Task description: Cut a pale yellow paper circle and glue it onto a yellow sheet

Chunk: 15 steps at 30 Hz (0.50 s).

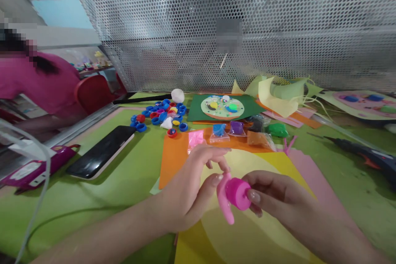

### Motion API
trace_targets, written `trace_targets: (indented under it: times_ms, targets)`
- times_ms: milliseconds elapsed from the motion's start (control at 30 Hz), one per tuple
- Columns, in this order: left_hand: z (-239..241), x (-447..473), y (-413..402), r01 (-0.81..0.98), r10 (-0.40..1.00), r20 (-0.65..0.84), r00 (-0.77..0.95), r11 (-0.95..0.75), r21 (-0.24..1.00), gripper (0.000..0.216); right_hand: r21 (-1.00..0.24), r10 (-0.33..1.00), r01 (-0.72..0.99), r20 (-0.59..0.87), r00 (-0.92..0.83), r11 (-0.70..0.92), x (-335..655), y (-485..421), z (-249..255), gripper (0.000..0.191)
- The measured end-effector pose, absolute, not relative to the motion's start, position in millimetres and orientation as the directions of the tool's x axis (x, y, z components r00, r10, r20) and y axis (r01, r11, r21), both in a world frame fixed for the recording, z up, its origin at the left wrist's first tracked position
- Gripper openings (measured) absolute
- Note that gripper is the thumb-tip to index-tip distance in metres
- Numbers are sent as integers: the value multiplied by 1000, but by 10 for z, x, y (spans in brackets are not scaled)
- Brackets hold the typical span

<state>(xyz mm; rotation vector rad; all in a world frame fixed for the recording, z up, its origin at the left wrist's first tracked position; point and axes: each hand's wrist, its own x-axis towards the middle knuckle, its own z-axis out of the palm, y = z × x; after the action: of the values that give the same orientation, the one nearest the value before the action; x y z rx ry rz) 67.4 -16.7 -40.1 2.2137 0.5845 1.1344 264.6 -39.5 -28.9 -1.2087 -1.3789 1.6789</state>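
My right hand [275, 194] pinches a bright pink bottle cap [239, 194] between thumb and fingers, above yellow paper. A strip of lighter pink modelling clay [225, 202] lies against the cap's left side, its lower end hanging free. With thumb and fingertips my left hand [198, 181] pinches the upper end of this clay. Beneath both hands is a pale yellow paper circle [247, 235] on a darker yellow sheet [192, 247]. Just beyond my left hand lies a bag of pink clay [196, 138].
Several bottle caps [156, 120] are heaped at back left, near a black phone [102, 152]. Bags of coloured clay [237, 128] lie behind my hands. A glue gun [365, 152] rests at right. A perforated metal panel [247, 16] stands behind; a person in pink [52, 78] is at left.
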Motion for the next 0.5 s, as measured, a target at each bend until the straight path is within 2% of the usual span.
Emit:
trace_targets:
  times_ms: [167, 333, 500]
  targets:
    - [-394, 672, -186, 133, 631, 563, 534, -720, 681, 27, -972, 887, 55, -229, -402, -227, 2660, -389, -338, 37]
    - [-393, 676, -194, 159, 666, 522, 534, -685, 711, 38, -970, 903, 73, -241, -356, -231, 2675, -394, -376, 38]
    - [-373, 682, -227, 142, 724, 487, 488, -617, 774, 34, -971, 898, 71, -236, -371, -227, 2687, -390, -391, 34]
